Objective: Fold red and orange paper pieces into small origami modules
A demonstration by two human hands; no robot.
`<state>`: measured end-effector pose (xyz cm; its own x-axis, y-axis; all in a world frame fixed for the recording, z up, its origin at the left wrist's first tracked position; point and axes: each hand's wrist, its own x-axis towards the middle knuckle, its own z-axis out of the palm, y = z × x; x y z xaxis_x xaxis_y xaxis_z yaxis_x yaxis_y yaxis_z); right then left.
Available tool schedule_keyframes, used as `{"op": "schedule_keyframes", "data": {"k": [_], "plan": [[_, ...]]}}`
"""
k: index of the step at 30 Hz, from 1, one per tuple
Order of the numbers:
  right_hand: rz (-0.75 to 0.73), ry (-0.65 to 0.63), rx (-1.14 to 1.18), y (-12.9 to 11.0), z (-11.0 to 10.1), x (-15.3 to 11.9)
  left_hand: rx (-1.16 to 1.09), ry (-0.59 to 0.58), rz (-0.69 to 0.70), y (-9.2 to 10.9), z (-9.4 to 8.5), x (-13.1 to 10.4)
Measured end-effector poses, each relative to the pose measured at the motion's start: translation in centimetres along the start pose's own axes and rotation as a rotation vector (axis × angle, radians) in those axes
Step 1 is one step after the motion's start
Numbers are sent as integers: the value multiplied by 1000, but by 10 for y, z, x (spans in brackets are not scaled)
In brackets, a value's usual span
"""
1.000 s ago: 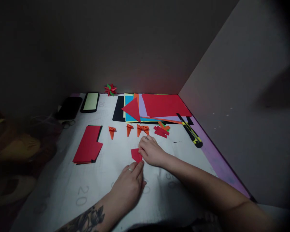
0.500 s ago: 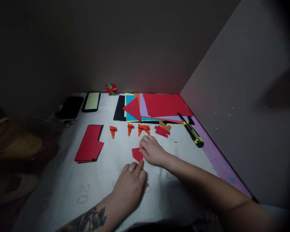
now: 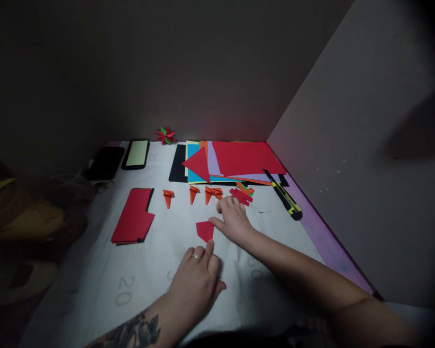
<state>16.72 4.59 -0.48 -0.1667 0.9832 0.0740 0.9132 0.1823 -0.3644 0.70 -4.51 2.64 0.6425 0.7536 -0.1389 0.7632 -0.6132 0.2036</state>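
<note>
A small red folded paper [image 3: 205, 231] lies on the white table cover. My left hand [image 3: 195, 278], with a ring, touches its lower corner with the index fingertip, the thumb apart. My right hand [image 3: 235, 220] is at the paper's right edge, thumb tip at its upper right corner and the fingers spread away from the thumb. Neither hand grips anything. Beyond the paper stand several orange folded pieces [image 3: 193, 194], and small red strips [image 3: 241, 196] lie just past my right fingers.
Red sheets with a notched corner [image 3: 133, 215] lie at the left. Coloured sheets [image 3: 246, 158], a yellow and black cutter [image 3: 284, 197], a phone [image 3: 137, 153] and a red and green paper star [image 3: 166, 136] are farther back. A wall rises behind.
My right hand has opened and shifted slightly right, uncovering the right part of the red paper. My left thumb has spread out a little.
</note>
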Motion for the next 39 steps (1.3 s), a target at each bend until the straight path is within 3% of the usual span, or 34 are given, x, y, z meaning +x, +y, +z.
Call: {"op": "schedule_keyframes", "data": {"k": [3, 5, 7, 9, 10, 14, 19, 27, 30, 36, 39], "plan": [[6, 59, 3, 3, 0, 7, -13, -7, -5, 0, -1, -1], [-73, 99, 70, 5, -2, 4, -26, -19, 1, -1, -2, -1], [-281, 64, 170, 8, -4, -6, -35, -20, 0, -3, -4, -1], [-539, -69, 205, 10, -6, -19, -34, -10, -2, -5, -5, -1], [-592, -97, 190, 10, -6, -26, -30, -8, -1, -5, -5, -1], [-588, -119, 96, 12, -6, -41, 0, -16, 31, -2, -4, -2], [-567, -139, 79, 11, -7, -39, 23, -10, 71, -1, -1, -5], [-570, -160, 63, 11, -10, -42, 98, -92, 146, -35, -23, -9], [-575, -160, 65, 12, -10, -42, 187, -55, 140, -46, -26, -6], [-602, -141, 102, 15, -8, -39, 232, 71, 129, -65, -10, 0], [-614, -148, 109, 16, -9, -38, 234, 135, 252, -77, -7, 6]]}}
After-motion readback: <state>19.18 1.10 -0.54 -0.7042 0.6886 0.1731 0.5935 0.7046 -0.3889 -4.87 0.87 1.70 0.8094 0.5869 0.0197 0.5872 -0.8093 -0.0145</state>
